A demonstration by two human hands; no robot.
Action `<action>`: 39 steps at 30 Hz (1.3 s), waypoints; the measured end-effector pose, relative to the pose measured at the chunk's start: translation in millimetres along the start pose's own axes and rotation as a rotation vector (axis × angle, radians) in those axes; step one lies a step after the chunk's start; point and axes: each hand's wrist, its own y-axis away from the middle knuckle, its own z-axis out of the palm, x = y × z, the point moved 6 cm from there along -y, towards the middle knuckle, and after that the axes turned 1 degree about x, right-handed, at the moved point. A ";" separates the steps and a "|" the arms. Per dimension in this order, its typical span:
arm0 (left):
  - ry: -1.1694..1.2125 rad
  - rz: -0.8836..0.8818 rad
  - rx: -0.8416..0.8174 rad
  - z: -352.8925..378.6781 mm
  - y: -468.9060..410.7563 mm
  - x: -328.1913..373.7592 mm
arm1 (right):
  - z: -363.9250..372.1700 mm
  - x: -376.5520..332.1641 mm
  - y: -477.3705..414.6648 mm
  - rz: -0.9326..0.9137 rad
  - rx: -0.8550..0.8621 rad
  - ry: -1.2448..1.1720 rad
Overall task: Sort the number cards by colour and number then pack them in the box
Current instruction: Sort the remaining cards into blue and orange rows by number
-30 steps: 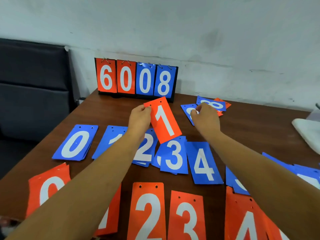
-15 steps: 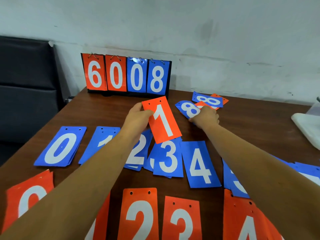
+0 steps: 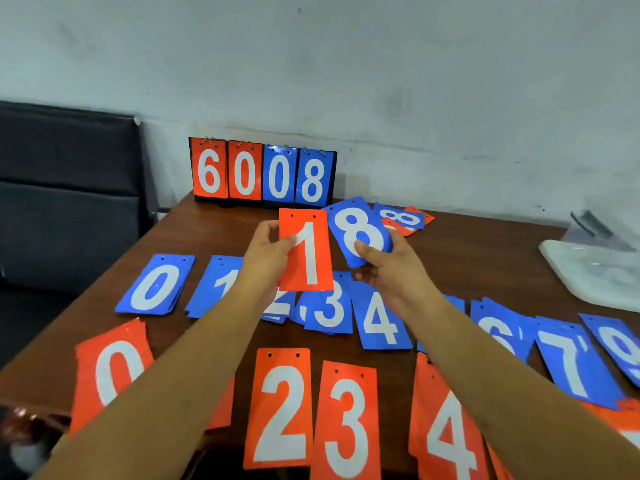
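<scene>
Pinching the orange 1 card upright in the left hand, just in front of the flip scoreboard. Gripping the blue 8 card, tilted, in the right hand, just beside the 1. Nearer than the scoreboard, rows of blue cards and orange cards across the brown bench; behind it, scuffed white wall.

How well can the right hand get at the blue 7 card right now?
Probably yes for reach: the blue 7 card lies face up just right of that arm, nothing over it. But the right hand pinches the blue 8 card, so gripping it would be awkward.
</scene>
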 end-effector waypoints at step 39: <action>-0.856 0.043 0.235 -154.5 126.9 -35.3 | 27.2 49.7 165.5 0.143 0.088 0.327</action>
